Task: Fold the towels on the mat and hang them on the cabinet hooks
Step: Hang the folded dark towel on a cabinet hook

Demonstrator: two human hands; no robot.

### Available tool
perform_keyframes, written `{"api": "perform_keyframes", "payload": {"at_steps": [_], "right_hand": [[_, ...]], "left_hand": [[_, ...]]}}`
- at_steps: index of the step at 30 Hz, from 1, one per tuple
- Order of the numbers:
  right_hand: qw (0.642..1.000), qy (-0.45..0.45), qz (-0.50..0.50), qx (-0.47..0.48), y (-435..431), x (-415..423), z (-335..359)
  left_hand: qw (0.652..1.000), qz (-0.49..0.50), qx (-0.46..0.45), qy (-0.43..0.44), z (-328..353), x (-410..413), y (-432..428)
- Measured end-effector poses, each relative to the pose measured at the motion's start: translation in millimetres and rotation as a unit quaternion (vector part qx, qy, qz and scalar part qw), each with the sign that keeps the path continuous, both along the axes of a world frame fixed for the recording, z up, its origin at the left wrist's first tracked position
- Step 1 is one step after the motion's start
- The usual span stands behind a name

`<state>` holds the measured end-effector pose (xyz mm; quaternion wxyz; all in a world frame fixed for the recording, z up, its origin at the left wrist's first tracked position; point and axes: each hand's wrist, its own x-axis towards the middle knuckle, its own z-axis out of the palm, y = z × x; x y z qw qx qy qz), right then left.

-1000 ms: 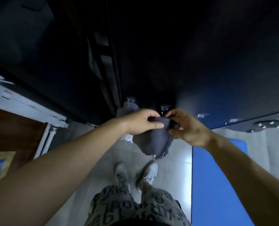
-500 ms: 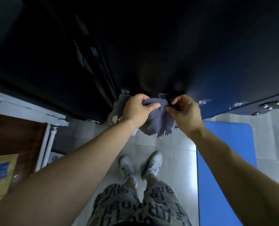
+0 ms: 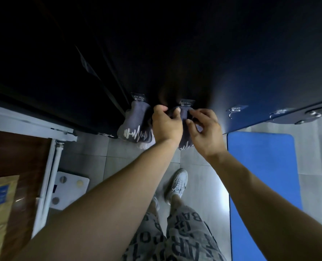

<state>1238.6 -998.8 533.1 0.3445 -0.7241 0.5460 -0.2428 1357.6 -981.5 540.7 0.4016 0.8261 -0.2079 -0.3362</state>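
Towels: we record two grey ones, both up against the dark cabinet (image 3: pixel 212 53), which fills the far half of the view. The tiled floor (image 3: pixel 199 185) runs beneath it. A blue mat (image 3: pixel 259 166) lies on the floor at right, its far end near the cabinet's foot. A white scale (image 3: pixel 69 189) sits on the floor at near left.

The left towel (image 3: pixel 135 129) hangs from the first hook (image 3: pixel 137 97) and bears a pale barbell-and-pulse print. The held towel (image 3: pixel 184 113) is just right of it, its top bunched directly under the second hook (image 3: pixel 187 103). We cannot tell whether it is caught on that hook.

The left hand (image 3: pixel 166 127) grips the held towel's upper left part, fingers curled over the cloth and thumb pressed on its front. The right hand (image 3: pixel 205 130) pinches the upper right edge between thumb and forefinger, and its other fingers are loosely bent and slightly spread.

The third hook (image 3: pixel 235 110) and fourth hook (image 3: pixel 280 111), clear plastic like the others, stand bare further right on the cabinet, well apart from both hands.
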Motion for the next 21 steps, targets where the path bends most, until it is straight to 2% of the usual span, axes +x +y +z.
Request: {"api": "perform_keyframes", "payload": {"at_steps": [4, 9, 11, 16, 21], "right_hand": [[0.999, 0.014, 0.036, -0.008, 2.8, -3.9, -6.1], [0.997, 0.059, 0.035, -0.042, 7.7, -7.3, -13.2], [0.997, 0.051, 0.036, -0.039, 6.1, -9.7, -15.1], [0.997, -0.048, 0.050, 0.037, 4.3, -8.3, -14.3], [0.992, -0.076, 0.072, 0.068, 6.7, -9.2, -14.4]], "left_hand": [[0.997, 0.013, -0.053, -0.047, -4.1, -4.9, 2.9], [0.991, -0.042, -0.082, -0.101, -7.9, -3.2, 7.9], [0.987, -0.075, -0.095, -0.101, -8.4, -2.9, 16.8], [0.973, -0.202, -0.093, -0.067, -8.1, -7.2, 44.2], [0.968, -0.241, -0.074, -0.010, -6.6, -9.1, 44.0]]}}
